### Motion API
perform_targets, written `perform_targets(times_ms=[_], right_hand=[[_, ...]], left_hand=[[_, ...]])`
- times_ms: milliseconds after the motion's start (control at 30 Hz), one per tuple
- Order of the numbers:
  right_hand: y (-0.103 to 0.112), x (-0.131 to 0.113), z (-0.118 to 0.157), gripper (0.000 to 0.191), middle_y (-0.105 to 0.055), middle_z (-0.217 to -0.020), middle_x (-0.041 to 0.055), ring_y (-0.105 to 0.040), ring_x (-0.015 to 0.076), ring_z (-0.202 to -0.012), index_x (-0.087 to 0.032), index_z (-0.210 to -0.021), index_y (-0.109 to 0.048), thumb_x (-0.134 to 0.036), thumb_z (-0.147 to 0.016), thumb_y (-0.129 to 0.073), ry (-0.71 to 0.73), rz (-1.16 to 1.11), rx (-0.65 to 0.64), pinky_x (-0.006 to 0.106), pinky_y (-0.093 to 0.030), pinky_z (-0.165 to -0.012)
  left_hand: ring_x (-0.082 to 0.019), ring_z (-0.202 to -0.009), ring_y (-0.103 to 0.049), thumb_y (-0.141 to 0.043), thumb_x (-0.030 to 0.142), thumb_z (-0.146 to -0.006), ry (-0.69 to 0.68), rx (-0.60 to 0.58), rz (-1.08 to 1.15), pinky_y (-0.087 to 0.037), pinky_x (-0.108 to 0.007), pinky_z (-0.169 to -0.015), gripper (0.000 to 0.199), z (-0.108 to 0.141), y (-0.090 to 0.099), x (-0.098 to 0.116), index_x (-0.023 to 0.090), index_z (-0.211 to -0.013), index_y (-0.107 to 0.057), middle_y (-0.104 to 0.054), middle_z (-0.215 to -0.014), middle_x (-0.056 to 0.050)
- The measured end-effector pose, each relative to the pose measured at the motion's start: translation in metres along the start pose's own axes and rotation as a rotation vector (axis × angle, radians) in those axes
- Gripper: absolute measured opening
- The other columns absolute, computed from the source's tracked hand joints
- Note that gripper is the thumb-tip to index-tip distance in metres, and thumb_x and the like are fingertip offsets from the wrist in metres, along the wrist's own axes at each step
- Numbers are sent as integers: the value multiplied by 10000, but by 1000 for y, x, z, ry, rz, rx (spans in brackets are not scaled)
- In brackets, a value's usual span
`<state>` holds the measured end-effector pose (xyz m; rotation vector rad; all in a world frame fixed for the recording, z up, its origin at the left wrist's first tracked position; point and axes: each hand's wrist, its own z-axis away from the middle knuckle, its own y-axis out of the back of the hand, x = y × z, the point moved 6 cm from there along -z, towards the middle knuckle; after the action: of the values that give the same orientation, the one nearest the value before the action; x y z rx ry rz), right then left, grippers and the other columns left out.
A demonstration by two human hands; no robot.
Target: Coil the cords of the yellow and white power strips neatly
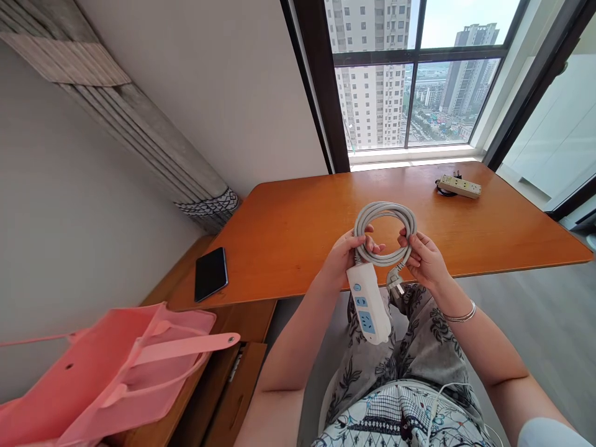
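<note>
A white power strip with blue socket faces hangs down from its coiled grey cord, above my lap. The cord is wound into a ring of several loops. My left hand is closed around the left side of the ring, close to where the cord enters the strip. On the right side of the ring, my right hand pinches the loops between thumb and fingers. Below that hand dangles the cord's plug, prongs downward, beside the strip.
The wooden desk spans the front, below a window. A second, cream power strip with a black cord lies at its back right. A black phone lies at the left edge. Nearer left is an open pink bag. Wooden drawers stand below.
</note>
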<state>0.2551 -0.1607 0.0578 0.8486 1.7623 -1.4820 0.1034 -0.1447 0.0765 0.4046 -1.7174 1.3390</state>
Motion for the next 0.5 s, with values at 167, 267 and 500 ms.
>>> perform_targets(times_ms=[167, 267, 500], right_hand=[[8, -5, -2, 402, -522, -703, -34, -163, 29, -468, -195, -918, -683, -484, -678, -827, 76, 25, 68, 192, -163, -354], [17, -9, -4, 416, -528, -705, -35, -187, 34, -472, -202, -918, -680, -487, -660, -838, 118, 41, 137, 202, -171, -364], [21, -1, -1, 425, -551, -753, -16, -297, 56, -519, -208, -944, -660, -532, -703, -794, 199, 118, 198, 205, -243, -397]], left_hand=[[-216, -893, -694, -815, 275, -672, 61, 4, -55, -561, -330, -809, 346, 3, 10, -11, 135, -951, -666, -723, -948, -90], [-164, -817, -670, -818, 186, -645, 123, 7, -148, -523, -247, -709, 435, 9, 20, -16, 177, -1050, -660, -711, -966, -51], [-146, -673, -612, -650, 108, -554, 142, -17, -10, -478, -253, -628, 482, 15, 18, -20, 162, -1031, -610, -657, -815, -23]])
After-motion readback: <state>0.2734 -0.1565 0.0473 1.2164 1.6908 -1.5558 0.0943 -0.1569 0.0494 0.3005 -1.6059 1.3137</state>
